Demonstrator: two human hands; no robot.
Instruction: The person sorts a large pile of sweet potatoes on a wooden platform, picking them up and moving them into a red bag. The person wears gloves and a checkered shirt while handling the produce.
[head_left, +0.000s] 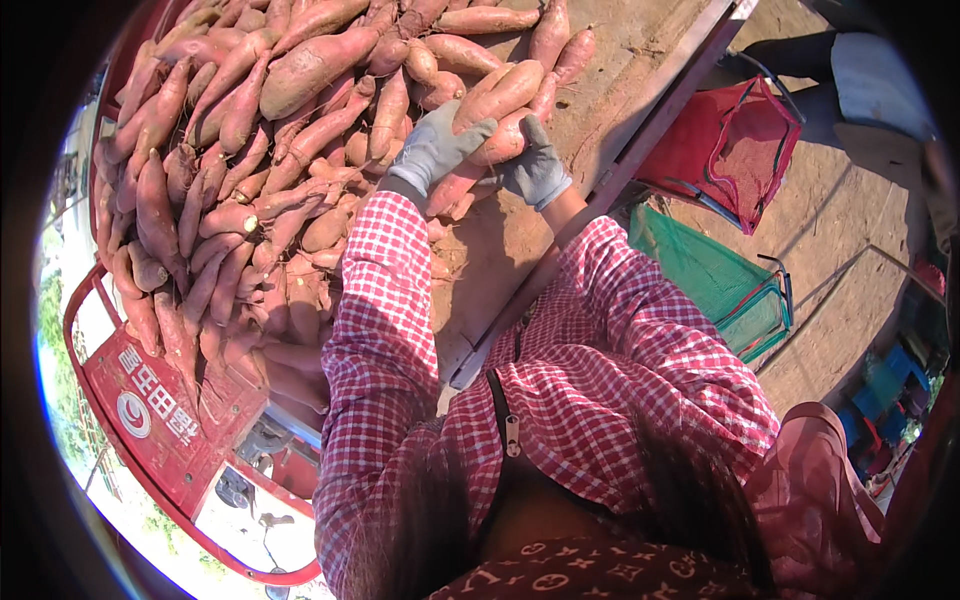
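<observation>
A reddish sweet potato (501, 141) sits between my two grey-gloved hands at the edge of the heap. From its left side, my left hand (436, 146) grips it, with the thumb laid over its end. My right hand (534, 166) holds the other side, thumb pointing up. Another large sweet potato (510, 91) lies just above it, against the left fingers. Whether that one is also held, I cannot tell. Below the hands, a further sweet potato (454, 189) rests partly hidden on the dusty cargo bed (487, 259).
A big heap of sweet potatoes (292, 157) covers the bed to the left. The bed's metal side rail (645, 124) runs diagonally beside me. Beyond it stand a red mesh bag (697, 142) and a green mesh bag (697, 270) on frames. Part of another person (877, 82) shows upper right.
</observation>
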